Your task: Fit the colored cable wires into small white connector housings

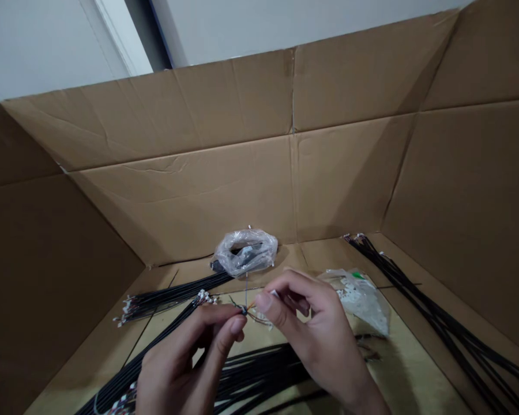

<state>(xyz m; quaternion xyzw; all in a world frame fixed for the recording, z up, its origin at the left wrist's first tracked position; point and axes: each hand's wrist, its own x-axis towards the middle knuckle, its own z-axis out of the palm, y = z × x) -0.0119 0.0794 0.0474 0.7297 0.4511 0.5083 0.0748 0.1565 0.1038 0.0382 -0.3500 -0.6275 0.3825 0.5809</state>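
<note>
My left hand (192, 351) is closed in a pinch on the end of a black cable (244, 309), where thin coloured wires fan out. An orange wire (251, 305) runs from that end to my right hand (318, 323), whose thumb and forefinger are pinched on it. Behind the right thumb shows a small white connector (275, 293); whether it is attached to the wire I cannot tell. One bluish wire (246, 288) sticks upward between the hands, and others bend towards the right. Below both hands lie several loose black cables (259, 374).
Cardboard walls (225, 184) enclose the work surface (410, 369). At the back sits a clear plastic wrap (246, 268) around dark cables. A bag of white connectors (363, 300) lies right of my right hand. Cable bundles (173, 297) with white-tipped ends lie left; more black cables (432, 317) lie right.
</note>
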